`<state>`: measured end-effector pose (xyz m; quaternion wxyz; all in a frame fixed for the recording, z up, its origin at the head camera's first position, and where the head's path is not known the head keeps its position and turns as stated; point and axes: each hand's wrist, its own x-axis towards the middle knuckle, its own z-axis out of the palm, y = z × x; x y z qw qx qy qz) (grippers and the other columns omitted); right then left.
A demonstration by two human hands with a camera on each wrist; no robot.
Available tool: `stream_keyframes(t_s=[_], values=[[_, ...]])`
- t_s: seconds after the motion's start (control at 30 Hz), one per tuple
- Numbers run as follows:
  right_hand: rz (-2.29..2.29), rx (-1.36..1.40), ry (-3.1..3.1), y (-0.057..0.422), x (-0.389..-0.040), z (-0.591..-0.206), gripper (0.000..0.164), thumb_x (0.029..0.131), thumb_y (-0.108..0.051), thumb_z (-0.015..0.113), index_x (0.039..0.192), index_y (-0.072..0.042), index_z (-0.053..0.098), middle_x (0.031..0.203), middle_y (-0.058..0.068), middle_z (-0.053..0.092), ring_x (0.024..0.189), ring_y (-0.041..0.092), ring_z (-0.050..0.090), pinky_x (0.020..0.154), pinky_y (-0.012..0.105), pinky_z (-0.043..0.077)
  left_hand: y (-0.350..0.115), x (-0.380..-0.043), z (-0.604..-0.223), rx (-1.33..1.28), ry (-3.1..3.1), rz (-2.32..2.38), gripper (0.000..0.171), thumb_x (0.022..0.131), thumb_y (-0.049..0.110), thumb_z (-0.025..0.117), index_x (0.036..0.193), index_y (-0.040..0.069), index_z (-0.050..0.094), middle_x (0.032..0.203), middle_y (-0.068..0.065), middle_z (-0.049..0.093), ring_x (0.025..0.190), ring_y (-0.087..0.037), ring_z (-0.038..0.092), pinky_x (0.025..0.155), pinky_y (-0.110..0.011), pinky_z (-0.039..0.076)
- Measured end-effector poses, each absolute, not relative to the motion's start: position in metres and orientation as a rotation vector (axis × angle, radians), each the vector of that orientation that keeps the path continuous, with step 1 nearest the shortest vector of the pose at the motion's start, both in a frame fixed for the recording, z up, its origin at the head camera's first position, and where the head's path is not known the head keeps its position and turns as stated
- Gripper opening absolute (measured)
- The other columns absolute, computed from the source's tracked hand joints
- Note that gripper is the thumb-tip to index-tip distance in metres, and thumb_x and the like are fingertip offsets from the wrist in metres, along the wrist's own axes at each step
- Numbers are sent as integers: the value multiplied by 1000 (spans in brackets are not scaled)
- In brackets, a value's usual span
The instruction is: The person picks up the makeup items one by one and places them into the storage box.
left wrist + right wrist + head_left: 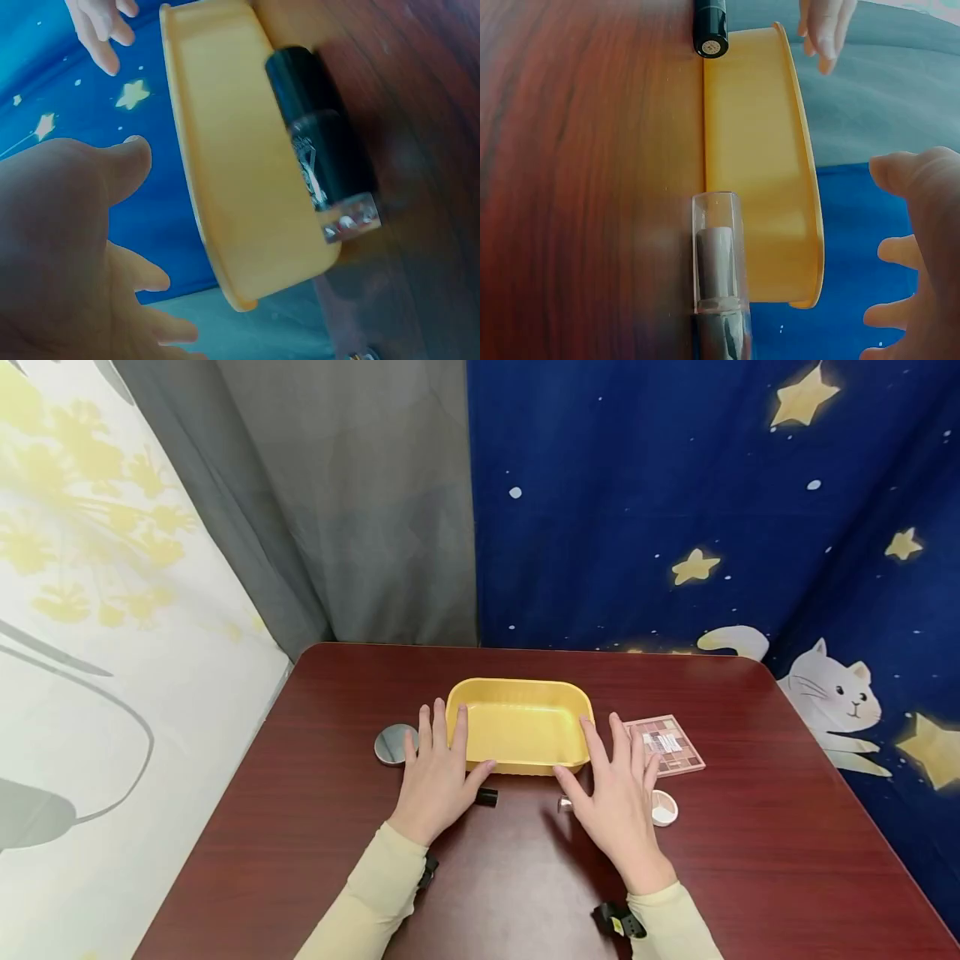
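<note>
A yellow plastic basin (528,727) sits on the table between both hands. My left hand (435,789) hovers at its left front corner, fingers spread, holding nothing. Likewise spread and holding nothing, my right hand (618,806) is over its right front corner. In front of the basin lies a black cosmetic tube (322,142) with a clear end, partly hidden by the left hand in the head view. A lipstick with a clear cap (716,262) lies by the right hand, which covers most of it from above.
Left of the basin is a round silvery disc (392,745), partly behind the left fingers. To the right lie a pink makeup palette (675,745) and a small round white compact (664,808). The dark red table (360,685) meets grey and blue curtains at the back.
</note>
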<state>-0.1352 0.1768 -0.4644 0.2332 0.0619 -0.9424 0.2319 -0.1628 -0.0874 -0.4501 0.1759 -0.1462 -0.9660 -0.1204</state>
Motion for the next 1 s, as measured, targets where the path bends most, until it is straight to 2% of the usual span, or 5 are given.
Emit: stream_keyframes(t_s=[0.4,0.63,1.0], values=[[654,129,-2587,192,-136,-467,76,91,-55,68,155,-26,41,161,17,27,147,47,15,105,79,8,-92,-188,-458,-390,-2873,-367,97,97,69,43,158,-3,20,164,-23,17,151,-38,14,115,-63,19],[633,103,-2628,211,-138,-470,74,91,-48,70,155,-24,41,158,21,30,147,49,16,104,80,8,-93,-193,-461,-395,-2918,-383,99,97,71,39,159,-3,18,165,-20,16,152,-35,13,117,-61,14],[553,78,-2653,252,-147,-472,70,87,-40,74,146,-11,49,151,26,34,137,50,27,102,77,17,-92,-192,-462,-441,-2952,-398,96,98,72,36,159,0,19,166,-16,15,153,-31,13,119,-57,14]])
